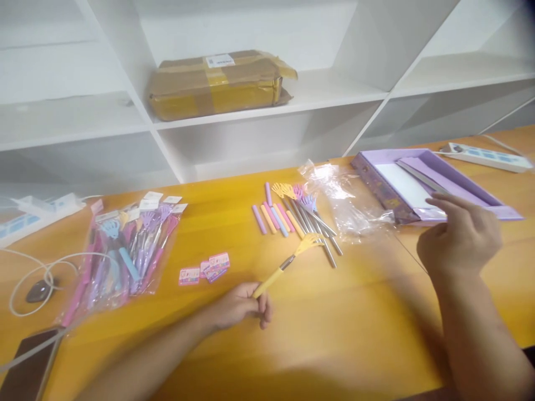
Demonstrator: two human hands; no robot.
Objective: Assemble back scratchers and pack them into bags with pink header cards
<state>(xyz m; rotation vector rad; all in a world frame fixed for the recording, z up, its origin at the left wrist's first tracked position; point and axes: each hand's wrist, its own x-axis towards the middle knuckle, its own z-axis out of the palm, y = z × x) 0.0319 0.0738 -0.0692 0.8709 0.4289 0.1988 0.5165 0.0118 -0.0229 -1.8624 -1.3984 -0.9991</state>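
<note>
My left hand is closed round the yellow handle of a back scratcher, whose hand-shaped head points up and right. My right hand is raised at the front edge of an open purple box, its fingers loosely bent and apart, with nothing visible in them. Past the scratcher's head lie several metal rods with yellow, pink and blue claw heads. Coloured handle tubes are grouped beside them. Small printed cards lie left of the scratcher.
Bagged back scratchers lie at the left, near a phone, a white cable and a power strip. Clear plastic wrap touches the purple box. Another power strip is behind it. A taped carton sits on the shelf.
</note>
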